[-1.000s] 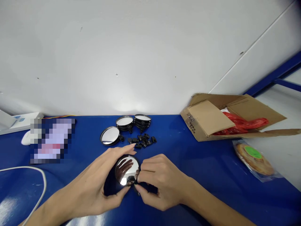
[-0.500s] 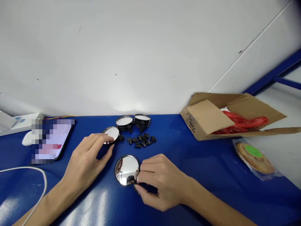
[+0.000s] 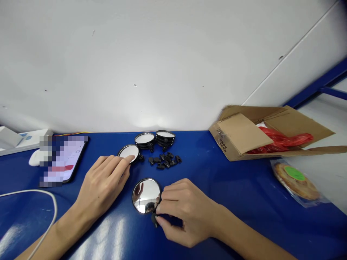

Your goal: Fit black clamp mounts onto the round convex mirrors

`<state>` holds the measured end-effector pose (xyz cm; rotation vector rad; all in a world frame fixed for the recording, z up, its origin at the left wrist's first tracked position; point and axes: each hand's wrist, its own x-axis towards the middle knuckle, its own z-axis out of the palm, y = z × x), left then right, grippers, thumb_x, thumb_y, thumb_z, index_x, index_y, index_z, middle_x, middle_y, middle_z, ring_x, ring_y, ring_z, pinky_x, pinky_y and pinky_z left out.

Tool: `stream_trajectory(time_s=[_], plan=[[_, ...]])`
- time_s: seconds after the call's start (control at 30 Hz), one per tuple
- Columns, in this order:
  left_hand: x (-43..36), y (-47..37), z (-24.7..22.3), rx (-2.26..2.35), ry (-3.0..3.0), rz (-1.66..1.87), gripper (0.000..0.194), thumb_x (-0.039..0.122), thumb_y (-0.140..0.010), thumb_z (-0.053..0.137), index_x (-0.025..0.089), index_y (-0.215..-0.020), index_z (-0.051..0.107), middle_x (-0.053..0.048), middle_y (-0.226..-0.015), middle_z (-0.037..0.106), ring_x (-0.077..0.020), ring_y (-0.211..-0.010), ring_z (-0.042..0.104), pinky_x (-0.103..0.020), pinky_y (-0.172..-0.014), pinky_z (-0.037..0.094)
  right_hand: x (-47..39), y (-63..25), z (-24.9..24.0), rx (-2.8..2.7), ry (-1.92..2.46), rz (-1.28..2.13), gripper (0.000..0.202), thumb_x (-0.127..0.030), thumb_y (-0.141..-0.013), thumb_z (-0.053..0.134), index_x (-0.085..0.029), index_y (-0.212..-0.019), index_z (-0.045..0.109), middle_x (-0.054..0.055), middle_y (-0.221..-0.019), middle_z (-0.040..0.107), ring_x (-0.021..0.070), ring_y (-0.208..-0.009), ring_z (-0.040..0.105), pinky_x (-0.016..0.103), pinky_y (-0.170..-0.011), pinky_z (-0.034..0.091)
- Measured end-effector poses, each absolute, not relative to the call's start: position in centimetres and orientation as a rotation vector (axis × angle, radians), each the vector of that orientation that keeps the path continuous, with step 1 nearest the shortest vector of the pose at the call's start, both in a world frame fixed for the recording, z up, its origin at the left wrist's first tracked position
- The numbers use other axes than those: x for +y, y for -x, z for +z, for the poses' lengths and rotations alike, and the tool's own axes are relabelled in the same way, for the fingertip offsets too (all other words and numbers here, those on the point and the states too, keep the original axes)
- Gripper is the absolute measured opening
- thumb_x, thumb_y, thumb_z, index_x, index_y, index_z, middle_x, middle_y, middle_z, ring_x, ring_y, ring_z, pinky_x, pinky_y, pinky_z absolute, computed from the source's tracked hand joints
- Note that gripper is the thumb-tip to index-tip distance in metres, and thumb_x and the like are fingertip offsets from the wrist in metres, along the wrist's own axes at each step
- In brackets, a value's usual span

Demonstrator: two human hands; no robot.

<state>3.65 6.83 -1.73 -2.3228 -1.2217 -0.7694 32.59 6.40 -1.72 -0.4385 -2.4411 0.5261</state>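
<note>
Two stacks of round mirrors (image 3: pixel 165 135) stand at the far edge of a blue tabletop (image 3: pixel 244 187), behind loose black clips (image 3: pixel 160 166). Near centre, the right hand (image 3: pixel 187 211) pinches a small black fitting (image 3: pixel 154 219) at a black-rimmed round mirror's (image 3: pixel 146 196) near-right edge. Farther left, the left hand (image 3: pixel 104 182) touches another mirror (image 3: pixel 126 151); whether it grips is hidden.

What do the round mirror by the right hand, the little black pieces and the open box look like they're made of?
Round mirror: glass or mirrored plastic, highly polished, judging by its clear reflections. Little black pieces: probably plastic, possibly rubber, given their dark, fairly dull surfaces. Open box: matte brown cardboard, shown by its creases and folded flaps.
</note>
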Motion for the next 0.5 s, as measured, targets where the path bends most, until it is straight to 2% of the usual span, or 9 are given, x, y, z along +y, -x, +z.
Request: stream_trajectory(time_s=[0.23,0.4,0.5], plan=[[6.8,-3.6,-1.4,-1.203,2.303,-0.787,0.017,0.004,-0.110,0.069,0.016,-0.122,0.069,-0.009,-0.099,0.077,-0.0283,-0.086,0.073,-0.044,-0.085,0.057,6.4,-32.5,-1.8,-2.450,0.433,0.516,0.020,-0.019,-0.096,0.064,-0.022,-0.077,0.066,-0.002,-0.064,0.061,0.0157,-0.059,0.045,0.033,-0.055,0.036],[6.6,-3.5,-1.1,-1.185,2.286,-0.847,0.023,0.000,-0.107,0.070,0.018,-0.121,0.067,-0.009,-0.102,0.077,-0.0279,-0.088,0.074,-0.046,-0.086,0.059,6.3,-32.4,-1.3,-2.356,0.494,0.431,0.023,-0.019,-0.095,0.066,-0.021,-0.073,0.065,-0.003,-0.063,0.056,0.0142,-0.056,0.038,0.036,-0.053,0.028],[5.7,-3.2,-1.2,-1.222,2.372,-0.949,0.027,0.001,-0.106,0.072,0.022,-0.123,0.068,-0.008,-0.109,0.080,-0.0284,-0.095,0.078,-0.048,-0.092,0.061,6.3,-32.5,-0.6,-2.207,0.627,0.535,0.025,-0.017,-0.101,0.066,-0.020,-0.077,0.069,-0.004,-0.064,0.058,0.0118,-0.056,0.044,0.033,-0.055,0.034]])
